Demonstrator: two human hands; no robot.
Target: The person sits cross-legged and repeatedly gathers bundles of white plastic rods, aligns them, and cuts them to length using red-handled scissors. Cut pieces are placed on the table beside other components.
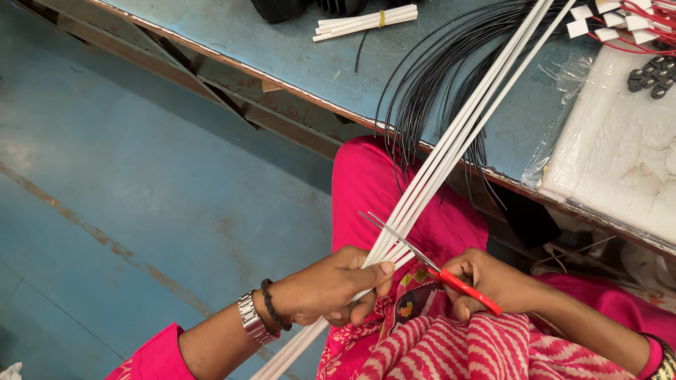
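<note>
Tubing, white and thin, in a bundle of several long straight lengths (451, 151), runs diagonally from the blue tabletop (296, 49) at upper right down across the person's pink-clad lap to the bottom edge of view. Lengths lie parallel and close together, smooth, slightly glossy, uniform in width. Left hand (331, 285) is closed around the bundle low down, thumb laid along the top, fingers curled underneath; a metal watch and dark bracelet sit on that wrist. Right hand (493, 281) grips red-handled scissors (429, 264), fingers wrapped over the handles; the steel blades stand parted, pointing up and left, with the bundle between them just above the left thumb. Black wires (429, 91) loop over the table edge behind the tubing, hanging partly toward the lap. A short banded bundle of cut white pieces (365, 22) lies farther back on the table. White foam sheet (620, 148) sits at right, well apart from the hands.
</note>
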